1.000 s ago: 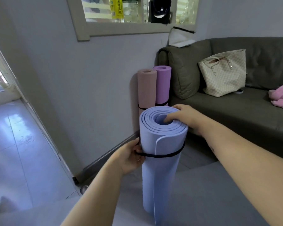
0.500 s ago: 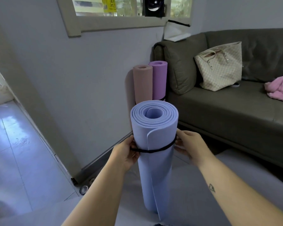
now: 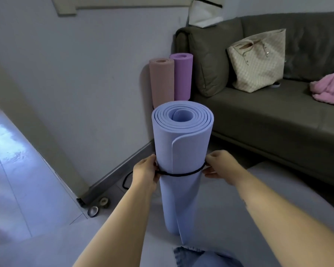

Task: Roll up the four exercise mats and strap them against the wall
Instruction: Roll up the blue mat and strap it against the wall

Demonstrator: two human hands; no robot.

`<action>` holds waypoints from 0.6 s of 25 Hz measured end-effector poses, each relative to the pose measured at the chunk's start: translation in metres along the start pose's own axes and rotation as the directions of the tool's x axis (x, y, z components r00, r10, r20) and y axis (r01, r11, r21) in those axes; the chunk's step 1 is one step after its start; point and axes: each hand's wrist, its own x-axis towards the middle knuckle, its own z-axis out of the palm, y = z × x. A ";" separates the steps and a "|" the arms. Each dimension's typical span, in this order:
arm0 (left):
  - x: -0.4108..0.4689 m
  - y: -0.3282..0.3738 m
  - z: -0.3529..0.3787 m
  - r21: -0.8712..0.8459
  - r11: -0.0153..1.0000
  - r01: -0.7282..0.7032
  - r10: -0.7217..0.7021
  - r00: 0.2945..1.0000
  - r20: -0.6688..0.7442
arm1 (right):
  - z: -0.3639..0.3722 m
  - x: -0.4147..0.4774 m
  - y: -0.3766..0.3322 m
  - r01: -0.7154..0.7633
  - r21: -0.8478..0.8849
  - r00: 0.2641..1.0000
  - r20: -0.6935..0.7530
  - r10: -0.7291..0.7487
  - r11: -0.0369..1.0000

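At frame centre the rolled blue mat [image 3: 181, 143] stands on end, the left grip [image 3: 146, 172] and right grip [image 3: 218, 166] each pinching the black strap [image 3: 181, 175] at its sides, probably seating it so the roll cannot spring open, while the pink mat [image 3: 161, 81] and purple mat [image 3: 182, 78] lean on the wall [image 3: 85, 74] above.

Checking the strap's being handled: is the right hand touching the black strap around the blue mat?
Touching. The head view shows the right hand pinching the black strap at the right edge of the blue mat.
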 end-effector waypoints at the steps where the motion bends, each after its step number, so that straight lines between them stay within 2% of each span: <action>1: 0.008 -0.009 -0.004 0.023 0.999 0.023 -0.023 1.000 -0.017 | 0.009 0.007 0.012 0.013 -0.009 0.999 -0.033 -0.013 1.000; 4: 0.030 -0.031 -0.013 0.068 0.996 0.063 -0.061 0.998 -0.029 | 0.024 0.025 0.036 0.046 -0.008 0.997 -0.069 -0.046 0.999; 10: 0.070 -0.071 -0.025 0.171 0.967 0.190 -0.176 0.980 -0.090 | 0.037 0.054 0.069 -0.097 -0.018 0.995 0.006 0.097 0.995; 15: 0.095 -0.097 -0.038 0.163 0.944 0.287 -0.261 0.951 -0.165 | 0.052 0.072 0.086 -0.191 -0.026 0.981 0.011 0.191 0.981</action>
